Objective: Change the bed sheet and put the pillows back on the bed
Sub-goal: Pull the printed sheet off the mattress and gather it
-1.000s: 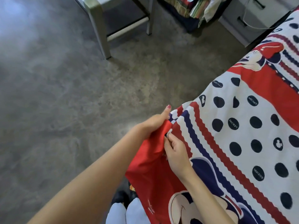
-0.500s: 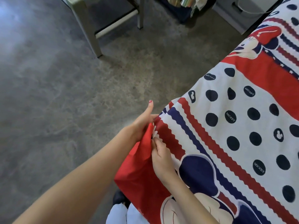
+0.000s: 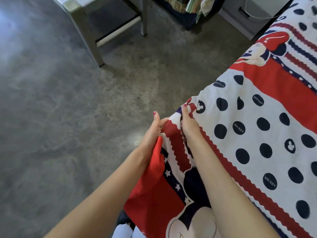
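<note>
Our left hand (image 3: 154,133) pinching the corner of the Mickey-print bed sheet (image 3: 257,134), our right hand (image 3: 188,124) gripping the edge just beside it, sheet spread over the bed, stripes running diagonally away to upper right, red overhang drooping toward the grey floor (image 3: 68,117)

A grey concrete floor (image 3: 68,117) is filling the left of the view and reflecting pale light. A metal-legged table (image 3: 89,31) is standing at the top. Folded fabrics (image 3: 193,4) and a grey drawer cabinet (image 3: 240,16) are sitting beyond.
</note>
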